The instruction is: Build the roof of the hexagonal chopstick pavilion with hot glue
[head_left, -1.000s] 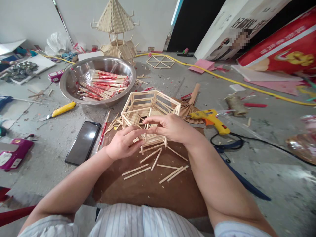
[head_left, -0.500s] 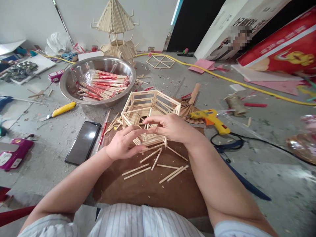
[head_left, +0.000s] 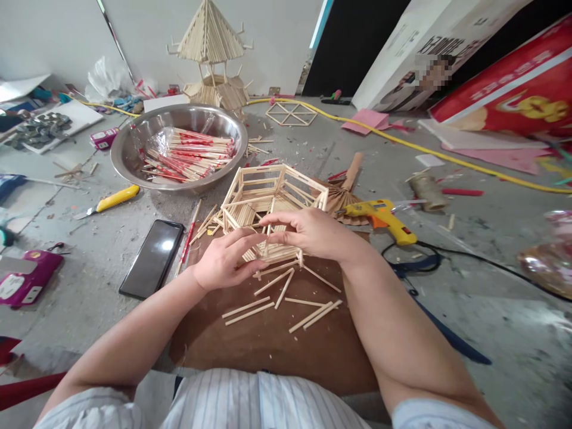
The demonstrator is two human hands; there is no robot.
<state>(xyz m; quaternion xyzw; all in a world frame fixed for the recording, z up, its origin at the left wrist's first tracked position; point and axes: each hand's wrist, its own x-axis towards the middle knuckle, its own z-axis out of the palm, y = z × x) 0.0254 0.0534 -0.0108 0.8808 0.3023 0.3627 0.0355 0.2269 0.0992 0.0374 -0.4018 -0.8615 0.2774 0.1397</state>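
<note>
A many-sided frame of pale wooden sticks [head_left: 282,173], open at the top, stands in front of me on a brown sheet [head_left: 268,357]. My right hand [head_left: 308,232] pinches a short upright stick at the frame's near side between thumb and fingers. On the left of that same stick, my left hand [head_left: 230,257] has its fingers and thumb closed on the near part of the stick frame; its exact grip is partly hidden. Several loose cut sticks [head_left: 250,313] lie on the sheet nearer to me.
A steel bowl [head_left: 117,156] holds wrapped chopsticks. Around the work lie a phone [head_left: 152,259], a yellow utility knife [head_left: 117,198] and a yellow glue gun [head_left: 379,215] with its black cord. Behind stands a stick pagoda [head_left: 210,42]; a yellow cable [head_left: 402,143] crosses the floor.
The whole view has shifted very slightly. Both hands keep nearly the same place and grip on the stick frame.
</note>
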